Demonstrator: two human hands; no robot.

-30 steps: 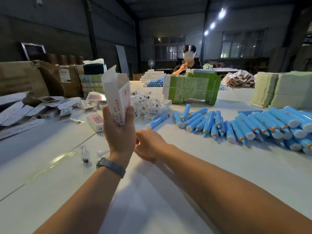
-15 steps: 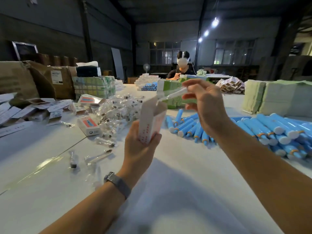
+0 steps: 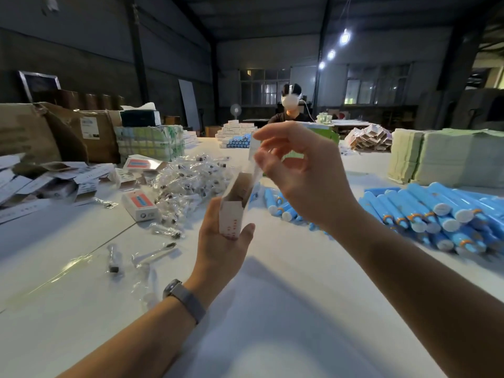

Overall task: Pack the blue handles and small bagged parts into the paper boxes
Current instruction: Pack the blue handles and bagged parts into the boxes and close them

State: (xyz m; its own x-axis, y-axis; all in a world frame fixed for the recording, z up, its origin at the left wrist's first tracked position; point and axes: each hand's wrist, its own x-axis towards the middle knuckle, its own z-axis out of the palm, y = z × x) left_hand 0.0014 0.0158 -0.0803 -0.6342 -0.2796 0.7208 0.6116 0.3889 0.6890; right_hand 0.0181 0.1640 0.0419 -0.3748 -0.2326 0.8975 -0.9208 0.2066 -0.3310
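One paper box (image 3: 234,205) stood gripped in the left hand (image 3: 221,241), mouth tilted toward 1 o'clock. Just above it, the right hand (image 3: 297,181) pinched a small bagged part (image 3: 255,156), long axis running 12 to 6, lower end at the opening.

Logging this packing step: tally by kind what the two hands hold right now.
Paper box: 1, held in the left hand
Bagged part: 1, pinched by the right hand over the open box
Blue handle: 0 held
Total: 2
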